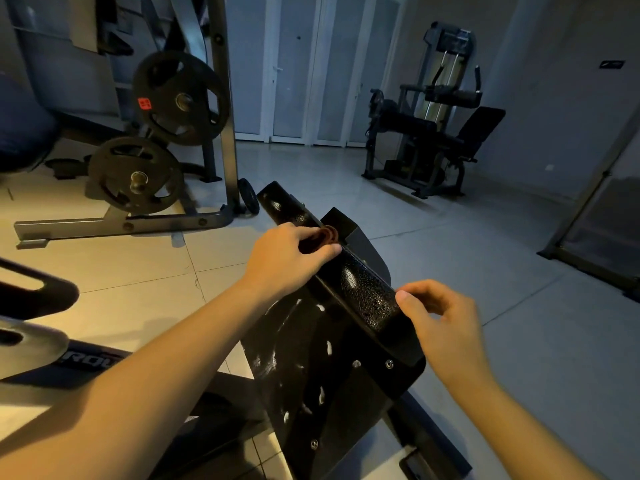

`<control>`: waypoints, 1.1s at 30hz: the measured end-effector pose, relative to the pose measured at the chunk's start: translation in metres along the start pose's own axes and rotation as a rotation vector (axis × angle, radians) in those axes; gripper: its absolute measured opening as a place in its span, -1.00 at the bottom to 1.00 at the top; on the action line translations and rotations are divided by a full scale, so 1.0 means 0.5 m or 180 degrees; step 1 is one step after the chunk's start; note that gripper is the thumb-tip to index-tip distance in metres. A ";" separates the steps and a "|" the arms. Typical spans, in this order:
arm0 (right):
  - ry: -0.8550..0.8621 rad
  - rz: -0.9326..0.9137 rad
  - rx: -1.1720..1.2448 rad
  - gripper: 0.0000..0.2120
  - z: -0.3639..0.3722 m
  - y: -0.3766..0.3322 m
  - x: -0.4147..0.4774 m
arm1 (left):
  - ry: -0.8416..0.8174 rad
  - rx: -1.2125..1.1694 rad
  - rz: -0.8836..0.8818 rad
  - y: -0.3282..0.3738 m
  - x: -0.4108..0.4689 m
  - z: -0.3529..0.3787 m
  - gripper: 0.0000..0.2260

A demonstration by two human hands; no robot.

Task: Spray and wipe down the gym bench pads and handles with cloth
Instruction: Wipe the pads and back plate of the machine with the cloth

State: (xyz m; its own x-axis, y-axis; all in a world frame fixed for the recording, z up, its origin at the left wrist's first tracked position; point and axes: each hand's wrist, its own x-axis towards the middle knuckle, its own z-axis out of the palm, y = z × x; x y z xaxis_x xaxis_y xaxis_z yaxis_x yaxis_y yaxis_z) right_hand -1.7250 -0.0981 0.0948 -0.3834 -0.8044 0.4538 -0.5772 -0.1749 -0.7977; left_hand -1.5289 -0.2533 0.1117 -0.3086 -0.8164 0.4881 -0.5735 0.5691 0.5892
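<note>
White letters "ROU", cut off on the right, stand on a dark frame bar [93,360] at lower left. The red sticker [144,103] on the upper weight plate [180,98] is too blurred to read.

Both arms are bare. The left forearm [156,368] comes in from 7 o'clock and reaches toward 1 o'clock, its wrist nearly straight. The left hand [287,258] lies knuckles up near the middle of the view, with its fingers curled down over a bunched reddish-brown cloth [323,236] at its 1 o'clock side. The right forearm [512,410] comes in from 5 o'clock and points toward 11 o'clock. The right hand [446,327] is loosely curled with its thumb [407,301] stretched toward 10 o'clock. Whether it grips anything cannot be told.
</note>
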 end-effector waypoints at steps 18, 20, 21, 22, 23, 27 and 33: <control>-0.0417 -0.0164 0.0153 -0.92 -0.029 0.019 0.007 | 0.0478 0.0174 0.0545 0.043 -0.087 0.035 -0.73; -0.0449 -0.0151 0.0124 -0.92 -0.030 0.019 0.009 | 0.0354 0.0243 0.0662 0.042 -0.104 0.030 -0.70; -0.0457 -0.0132 0.0115 -0.92 -0.031 0.018 0.010 | 0.0329 0.0250 0.0629 0.038 -0.107 0.030 -0.66; -0.0455 -0.0115 0.0111 -0.92 -0.031 0.017 0.011 | 0.0323 0.0196 0.0544 0.037 -0.107 0.033 -0.61; -0.0442 -0.0103 0.0116 -0.92 -0.031 0.016 0.011 | 0.0315 0.0046 0.0401 0.035 -0.106 0.037 -0.59; -0.0449 -0.0045 0.0150 -0.89 -0.032 0.012 0.000 | 0.0405 -0.0539 -0.0040 0.040 -0.095 0.049 -0.74; -0.0515 -0.0004 0.0159 -0.79 -0.039 0.004 -0.022 | 0.0582 -0.0756 -0.0056 0.020 -0.076 0.055 -0.77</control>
State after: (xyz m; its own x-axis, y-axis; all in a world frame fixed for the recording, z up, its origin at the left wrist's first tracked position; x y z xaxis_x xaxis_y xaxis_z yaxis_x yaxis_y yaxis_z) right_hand -1.7359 -0.0786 0.0960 -0.2593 -0.8844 0.3880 -0.5395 -0.2006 -0.8178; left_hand -1.5438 -0.2192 0.0812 -0.1462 -0.8073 0.5717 -0.3771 0.5798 0.7222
